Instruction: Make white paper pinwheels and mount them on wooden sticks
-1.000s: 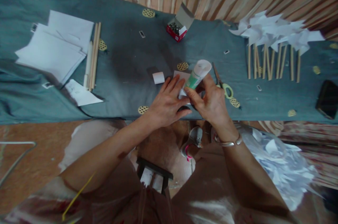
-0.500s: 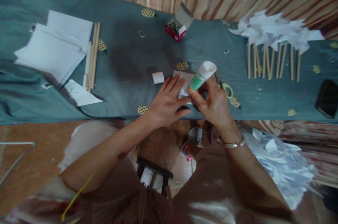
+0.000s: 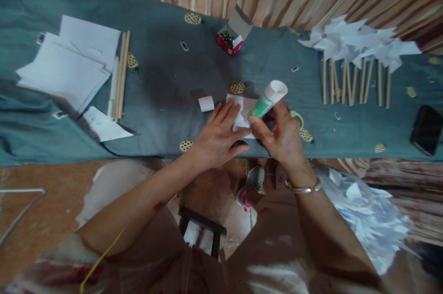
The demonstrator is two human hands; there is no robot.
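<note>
My left hand [image 3: 218,137] lies flat with its fingers stretched over a small piece of white paper [image 3: 238,102], pressing it to the table. In my right hand [image 3: 282,135] is a green and white glue stick [image 3: 265,102], tilted, its lower end down at the paper. The fingers wrap around the tube, and its tip is hidden by my thumb. A white cap [image 3: 206,104] lies on the cloth just left of the paper. Beside my right hand, the green handle of a pair of scissors [image 3: 296,119] shows in part; the hand covers the rest.
White paper sheets [image 3: 65,70] and several sticks [image 3: 122,72] lie at the left. An open red box of small metal pieces [image 3: 230,45] stands at the back. Paper pinwheels [image 3: 360,45] lie at the right, near a dark phone [image 3: 426,130]. A bag of white paper pieces [image 3: 370,215] is below.
The glue stick and my right hand have shifted slightly to the right over the paper. My left hand stays in place on the paper.
</note>
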